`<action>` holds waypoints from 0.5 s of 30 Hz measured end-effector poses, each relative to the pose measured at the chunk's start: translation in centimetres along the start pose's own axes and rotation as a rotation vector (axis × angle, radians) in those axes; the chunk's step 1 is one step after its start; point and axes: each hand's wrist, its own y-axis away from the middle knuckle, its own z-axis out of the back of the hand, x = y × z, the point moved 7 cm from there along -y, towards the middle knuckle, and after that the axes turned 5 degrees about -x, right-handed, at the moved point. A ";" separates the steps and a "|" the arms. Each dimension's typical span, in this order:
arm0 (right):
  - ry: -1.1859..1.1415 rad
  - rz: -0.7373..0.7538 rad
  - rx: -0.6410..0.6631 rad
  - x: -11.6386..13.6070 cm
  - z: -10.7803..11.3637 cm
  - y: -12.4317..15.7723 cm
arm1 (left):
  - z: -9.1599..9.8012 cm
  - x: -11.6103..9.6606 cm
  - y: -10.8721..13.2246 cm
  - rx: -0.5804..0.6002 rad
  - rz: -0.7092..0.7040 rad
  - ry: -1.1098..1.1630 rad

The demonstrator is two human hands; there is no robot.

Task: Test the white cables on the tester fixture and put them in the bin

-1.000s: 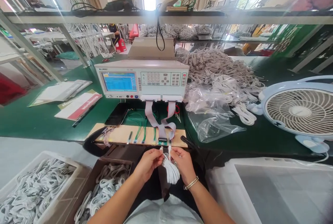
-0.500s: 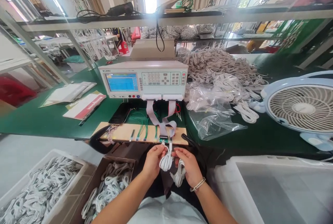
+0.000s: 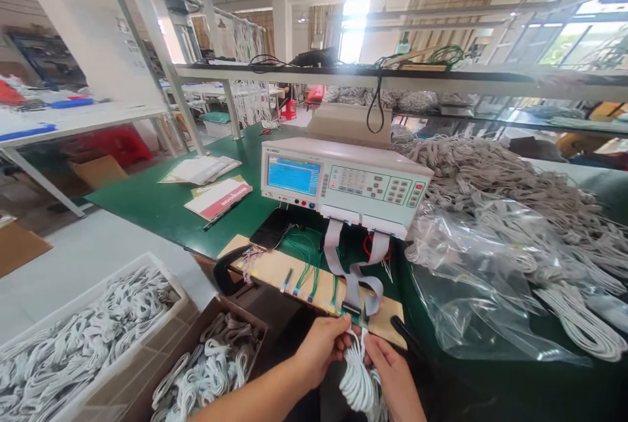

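Observation:
A coiled white cable [image 3: 355,379] hangs between my hands, its two ends running up to the front edge of a wooden board [image 3: 390,318]. My left hand [image 3: 328,349] is closed, thumb and fingers pinching one end near a small green circuit board on it. My right hand [image 3: 391,369] is closed on the other end, beside the coil. Part of a second grey-white bundle shows behind the first, against my right hand; how it is held is hidden. Grey ribbon cables [image 3: 375,281] lead from the board up to a white test instrument [image 3: 343,173] with a lit blue screen.
At lower left stand a white crate [image 3: 184,307] and a brown box [image 3: 255,320], both holding coiled cables. A clear plastic bag [image 3: 471,324] and a large cable heap [image 3: 515,180] lie on the right. Papers [image 3: 201,170] rest on the green table [image 3: 147,196]; a shelf [image 3: 318,75] spans above.
The view has swung left, so the bench appears farther right and lower. My right hand has moved up and in to the cable end by the board. The instrument's keypad now shows a red light.

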 end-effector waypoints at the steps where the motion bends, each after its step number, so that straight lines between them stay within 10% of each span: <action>1: 0.006 0.010 0.003 0.0 -0.1 -0.1 | 0.0 -0.1 -0.1 -0.002 -0.008 0.000; 10: 0.065 0.013 0.029 -0.9 -0.5 1.6 | 0.9 0.6 1.9 -0.102 -0.134 -0.065; 15: 0.104 -0.008 0.144 -3.5 -3.2 3.5 | 2.0 5.5 3.6 0.060 0.247 0.218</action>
